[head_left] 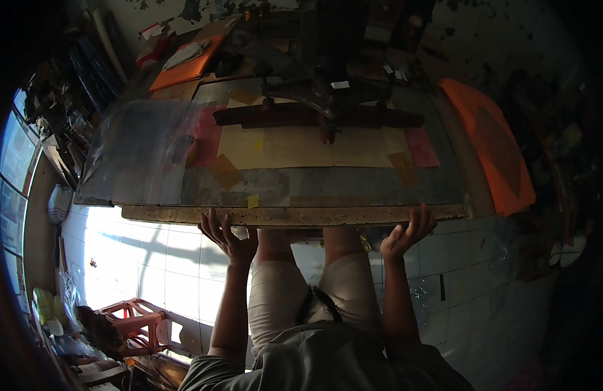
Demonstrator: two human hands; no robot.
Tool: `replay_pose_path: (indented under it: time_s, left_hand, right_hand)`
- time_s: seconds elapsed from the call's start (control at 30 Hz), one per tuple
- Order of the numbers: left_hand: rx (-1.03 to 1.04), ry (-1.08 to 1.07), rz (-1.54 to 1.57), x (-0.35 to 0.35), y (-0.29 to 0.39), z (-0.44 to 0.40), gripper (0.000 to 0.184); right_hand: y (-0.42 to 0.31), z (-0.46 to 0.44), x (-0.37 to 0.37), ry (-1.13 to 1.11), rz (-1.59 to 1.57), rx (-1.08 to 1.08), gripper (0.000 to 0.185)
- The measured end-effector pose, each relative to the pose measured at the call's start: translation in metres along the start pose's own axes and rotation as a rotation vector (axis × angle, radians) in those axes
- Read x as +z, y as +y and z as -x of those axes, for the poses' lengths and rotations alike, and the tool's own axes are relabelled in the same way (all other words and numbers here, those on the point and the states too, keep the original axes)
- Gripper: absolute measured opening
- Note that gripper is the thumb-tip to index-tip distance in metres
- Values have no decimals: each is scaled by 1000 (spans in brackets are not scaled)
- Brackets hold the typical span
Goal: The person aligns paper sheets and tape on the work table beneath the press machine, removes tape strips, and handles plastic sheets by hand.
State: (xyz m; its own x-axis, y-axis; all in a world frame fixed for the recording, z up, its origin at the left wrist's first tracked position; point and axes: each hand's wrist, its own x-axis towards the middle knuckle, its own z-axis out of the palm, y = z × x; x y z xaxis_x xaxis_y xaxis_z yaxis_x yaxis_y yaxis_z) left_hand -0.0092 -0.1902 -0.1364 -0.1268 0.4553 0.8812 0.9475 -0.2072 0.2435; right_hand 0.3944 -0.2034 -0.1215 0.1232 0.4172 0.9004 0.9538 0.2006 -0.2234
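Both hands are at the front edge of a wooden-edged frame (295, 214) on a work table. My left hand (229, 240) touches the wooden edge left of centre, palm up, fingers apart. Toward the right end of that edge, my right hand (409, 233) rests with its fingers spread and curved up against the wood. Beyond them lies a cream sheet (301, 153) with pink pieces beside it and brown tape patches (226, 172) at its corners. A dark metal bar (321, 117) on a central bracket spans above the sheet.
Orange sheets (493, 150) lie at the table's right side, and an orange board (190, 62) at the back left. Clear plastic (135, 153) covers the left part. A red stool (138, 322) stands on the tiled floor at the lower left.
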Motion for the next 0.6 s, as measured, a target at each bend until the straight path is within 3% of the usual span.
replay_pose_path:
  time_s: [0.6]
  left_hand:
    - [16,-15,25,-1,1,-2,71]
  right_hand:
    - [-2,-4,-2,-1,4,-17,51]
